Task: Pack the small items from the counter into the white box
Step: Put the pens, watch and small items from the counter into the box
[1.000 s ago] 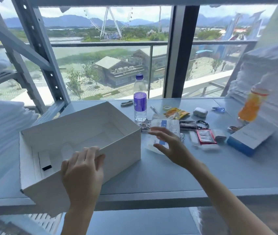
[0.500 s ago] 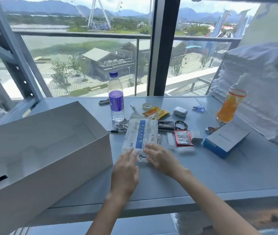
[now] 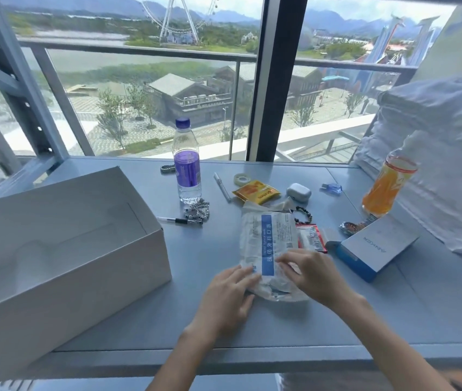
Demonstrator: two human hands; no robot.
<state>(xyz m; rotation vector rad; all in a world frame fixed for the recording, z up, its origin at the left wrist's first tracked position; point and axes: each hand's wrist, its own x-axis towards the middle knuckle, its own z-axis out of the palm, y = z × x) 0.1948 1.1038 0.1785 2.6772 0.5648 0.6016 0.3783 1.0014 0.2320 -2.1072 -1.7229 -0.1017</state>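
The open white box [image 3: 128, 266] sits at the left of the grey counter [image 3: 201, 314], its inside holding only a moulded white insert. A clear plastic pack of face masks with a blue stripe [image 3: 269, 244] lies in the middle. My left hand [image 3: 228, 297] grips its near left corner and my right hand [image 3: 313, 273] pinches its near right edge. Beyond it lie a yellow sachet [image 3: 256, 191], a white earbud case [image 3: 298, 191], a red packet [image 3: 311, 238], a bead bracelet [image 3: 303, 215], a metal chain [image 3: 197, 211] and two pens [image 3: 179, 220].
A purple-labelled water bottle [image 3: 186, 165] stands behind the chain. An orange drink bottle [image 3: 387, 187] and a blue-and-white carton [image 3: 376, 246] sit at the right, by a heap of white bedding [image 3: 444, 176]. A tape roll [image 3: 241, 179] and a blue clip [image 3: 332, 188] lie near the window.
My left hand left the box rim and came over to the mask pack. Both hands now hold its near end, and the pack has shifted toward me and to the right.
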